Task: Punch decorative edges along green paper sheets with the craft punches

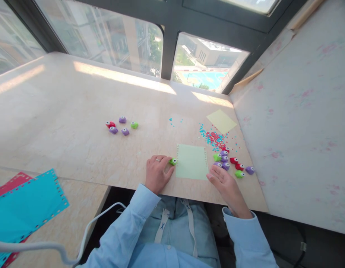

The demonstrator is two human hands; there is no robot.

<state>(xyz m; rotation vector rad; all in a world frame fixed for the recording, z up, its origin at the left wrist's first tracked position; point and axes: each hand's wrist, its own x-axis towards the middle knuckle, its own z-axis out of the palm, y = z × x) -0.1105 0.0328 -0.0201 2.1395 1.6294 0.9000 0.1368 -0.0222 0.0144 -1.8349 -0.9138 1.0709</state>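
The small green punch (173,161) is smooth and round, with one big eye. It sits at the left edge of a thin, flat pale green paper (191,162) that has little holes down both sides. The left grip (158,173) is curled around the punch, thumb and finger closed on it. The right grip (223,183) is loosely open by the paper's right edge, and I see nothing in it. Just past the right grip is a bunch of punches (224,159), red, purple and green. Beyond them lie tiny red and blue bits (215,139) and a yellow sheet (222,121). Ahead and left of the left grip are five more punches (124,131). The worktop (77,149) is smooth and light tan, with sunny stripes. Ahead of both grips are dark-framed windows (113,37); right of the right grip is a pale wall (301,123) with pink flowers.
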